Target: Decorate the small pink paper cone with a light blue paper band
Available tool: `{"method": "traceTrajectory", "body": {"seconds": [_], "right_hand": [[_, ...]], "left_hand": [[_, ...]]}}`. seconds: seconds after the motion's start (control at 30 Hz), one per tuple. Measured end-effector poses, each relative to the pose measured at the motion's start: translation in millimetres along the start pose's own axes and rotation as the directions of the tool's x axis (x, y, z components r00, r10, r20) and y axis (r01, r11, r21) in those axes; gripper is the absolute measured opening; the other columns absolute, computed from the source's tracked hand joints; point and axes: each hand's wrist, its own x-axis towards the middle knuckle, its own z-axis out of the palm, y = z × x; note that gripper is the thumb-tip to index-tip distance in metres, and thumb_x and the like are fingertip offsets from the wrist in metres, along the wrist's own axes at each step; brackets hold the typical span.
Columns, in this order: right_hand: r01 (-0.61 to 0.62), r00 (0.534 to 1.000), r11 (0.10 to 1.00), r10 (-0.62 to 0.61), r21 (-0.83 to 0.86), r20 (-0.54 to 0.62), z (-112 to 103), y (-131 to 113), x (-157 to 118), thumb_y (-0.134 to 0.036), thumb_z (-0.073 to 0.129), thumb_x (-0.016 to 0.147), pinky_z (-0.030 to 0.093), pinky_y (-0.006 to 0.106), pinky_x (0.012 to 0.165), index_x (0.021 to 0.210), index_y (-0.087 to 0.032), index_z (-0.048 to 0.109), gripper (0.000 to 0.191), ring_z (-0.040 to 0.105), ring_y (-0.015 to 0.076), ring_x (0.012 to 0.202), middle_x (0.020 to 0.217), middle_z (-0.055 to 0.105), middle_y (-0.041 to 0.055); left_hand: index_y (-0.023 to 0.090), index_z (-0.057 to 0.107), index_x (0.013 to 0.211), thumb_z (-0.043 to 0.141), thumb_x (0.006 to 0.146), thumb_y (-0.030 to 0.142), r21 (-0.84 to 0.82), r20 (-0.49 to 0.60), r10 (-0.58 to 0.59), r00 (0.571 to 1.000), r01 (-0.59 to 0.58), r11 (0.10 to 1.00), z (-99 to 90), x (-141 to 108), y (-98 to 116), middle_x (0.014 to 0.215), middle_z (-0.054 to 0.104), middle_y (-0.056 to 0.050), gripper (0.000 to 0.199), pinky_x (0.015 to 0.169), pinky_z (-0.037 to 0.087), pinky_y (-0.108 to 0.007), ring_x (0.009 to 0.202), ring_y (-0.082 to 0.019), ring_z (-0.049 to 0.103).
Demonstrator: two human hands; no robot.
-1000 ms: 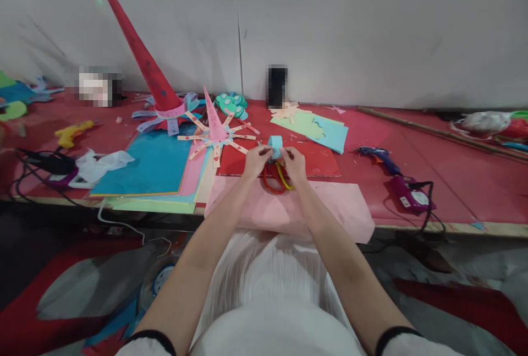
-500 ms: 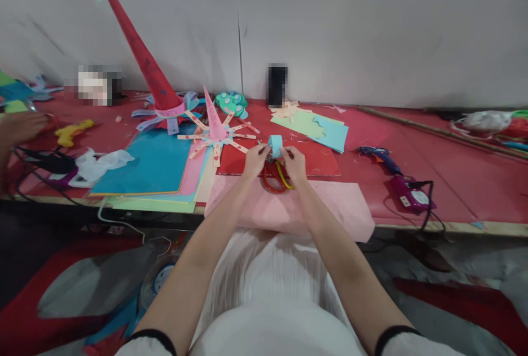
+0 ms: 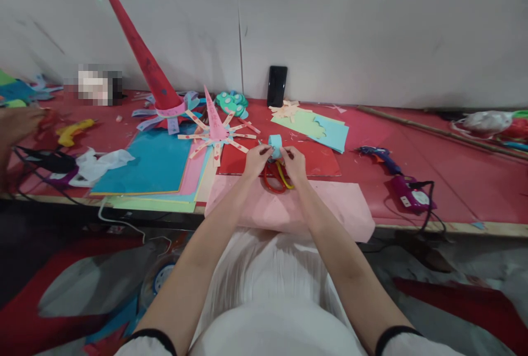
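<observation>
A small light-blue paper ring [image 3: 275, 144] is pinched between my two hands over the red sheet [image 3: 322, 162]. My left hand [image 3: 257, 160] has its fingers closed at the ring's left side, and a small thin tip pokes up beside them. On the other side my right hand [image 3: 294, 163] pinches the lower right edge. Just beneath the hands lie scissors with red and yellow handles [image 3: 274, 180]; their blades are hidden. Nearest on the left stands a pink paper cone with petal strips [image 3: 215, 131].
A tall red cone [image 3: 142, 56] leans behind stacked coloured sheets [image 3: 140, 163]. Green and blue paper [image 3: 328, 133] lies before a phone [image 3: 276, 86]. To the right are a blue glue gun [image 3: 380, 159], a purple power block [image 3: 410, 193] and a stick [image 3: 433, 127]. Another person's hand [image 3: 20, 125] is far left.
My left fingers have shifted slightly against the paper ring, while the ring stays almost in place. At far left, the other person's hand has moved a little.
</observation>
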Motion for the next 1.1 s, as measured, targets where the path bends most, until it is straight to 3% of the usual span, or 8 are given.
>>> {"method": "traceTrajectory", "body": {"seconds": [0.2, 0.3, 0.4, 0.63, 0.83, 0.93, 1.03, 1.1], "right_hand": [[0.040, 0.998, 0.970, -0.052, -0.240, -0.043, -4.7, -8.8, -11.9, -0.044, 0.041, 0.086, 0.043, 0.030, 0.077, 0.090, -0.017, 0.061, 0.033, 0.057, 0.0163, 0.079, 0.091, 0.065, 0.0065], [-0.003, 0.999, 0.850, 0.024, -0.527, 0.031, -9.5, -20.6, -33.2, -0.040, 0.051, 0.082, 0.043, 0.032, 0.077, 0.102, -0.018, 0.059, 0.030, 0.058, 0.0213, 0.090, 0.101, 0.062, 0.0090], [0.085, 0.975, 0.701, 0.089, -0.709, 0.204, -8.3, -30.5, -52.7, -0.032, 0.058, 0.077, 0.044, 0.034, 0.077, 0.116, -0.016, 0.054, 0.042, 0.057, 0.0261, 0.097, 0.108, 0.058, 0.0129], [0.030, 0.970, 0.557, 0.182, -0.830, 0.158, 16.9, -45.0, -50.0, -0.023, 0.052, 0.079, 0.046, 0.038, 0.074, 0.130, -0.008, 0.039, 0.055, 0.060, 0.0317, 0.096, 0.110, 0.054, 0.0226], [-0.154, 0.943, 0.745, 0.307, -0.648, 0.129, -3.9, -34.5, -32.3, -0.025, 0.055, 0.075, 0.045, 0.036, 0.071, 0.117, -0.017, 0.049, 0.043, 0.063, 0.0280, 0.088, 0.094, 0.064, 0.0138], [-0.221, 0.966, 0.881, 0.257, -0.419, 0.032, -20.6, -16.7, -31.2, -0.033, 0.061, 0.070, 0.045, 0.033, 0.068, 0.112, -0.023, 0.053, 0.044, 0.061, 0.0227, 0.080, 0.087, 0.064, 0.0062], [-0.099, 0.993, 0.994, 0.096, -0.045, -0.074, -27.7, -4.4, -31.2, -0.037, 0.060, 0.069, 0.044, 0.028, 0.062, 0.112, -0.025, 0.049, 0.046, 0.056, 0.0144, 0.065, 0.075, 0.058, -0.0016], [-0.017, 0.993, 0.984, 0.037, 0.179, -0.113, -27.0, -3.5, -30.3, -0.040, 0.060, 0.070, 0.043, 0.025, 0.057, 0.111, -0.026, 0.044, 0.046, 0.051, 0.0113, 0.059, 0.073, 0.054, -0.0037]], "left_hand": [[0.017, 0.066, 0.071, 0.056, 0.079, 0.024, 0.034, -0.041, -0.013, 0.999, 0.014, 0.999, -2.8, -2.0, 5.4, 0.072, 0.067, -0.001, 0.014, 0.065, 0.046, -0.023, 0.067, -0.013, 0.059], [0.018, 0.065, 0.069, 0.056, 0.079, 0.024, 0.042, -0.089, -0.027, 0.996, 0.031, 0.999, -5.7, -2.2, 7.2, 0.067, 0.065, 0.001, 0.015, 0.063, 0.045, -0.022, 0.065, -0.013, 0.057], [0.018, 0.067, 0.071, 0.057, 0.078, 0.023, 0.047, -0.133, -0.028, 0.991, 0.034, 0.998, -8.1, -1.8, 8.3, 0.068, 0.066, 0.001, 0.013, 0.066, 0.045, -0.023, 0.068, -0.013, 0.058], [0.016, 0.068, 0.077, 0.057, 0.078, 0.020, 0.062, -0.165, -0.049, 0.985, 0.060, 0.996, -16.7, 6.1, 19.6, 0.074, 0.069, -0.001, 0.011, 0.071, 0.046, -0.023, 0.072, -0.014, 0.062], [0.016, 0.066, 0.074, 0.057, 0.080, 0.029, 0.044, -0.235, 0.018, 0.972, -0.008, 0.999, -35.7, 23.7, 33.2, 0.074, 0.068, -0.003, 0.018, 0.070, 0.046, -0.022, 0.074, -0.014, 0.062], [0.016, 0.066, 0.074, 0.057, 0.080, 0.029, -0.007, -0.300, 0.024, 0.954, -0.028, 1.000, -46.6, 35.1, 36.2, 0.074, 0.068, -0.003, 0.016, 0.072, 0.047, -0.022, 0.077, -0.015, 0.063], [0.017, 0.066, 0.074, 0.058, 0.080, 0.030, -0.001, -0.324, 0.066, 0.944, -0.070, 0.998, -53.1, 43.5, 42.0, 0.074, 0.068, -0.002, 0.016, 0.076, 0.047, -0.022, 0.080, -0.014, 0.063], [0.018, 0.067, 0.074, 0.060, 0.079, 0.030, 0.005, -0.291, 0.070, 0.954, -0.072, 0.997, -53.6, 45.5, 49.0, 0.073, 0.067, -0.001, 0.015, 0.075, 0.047, -0.022, 0.078, -0.014, 0.063]]}}
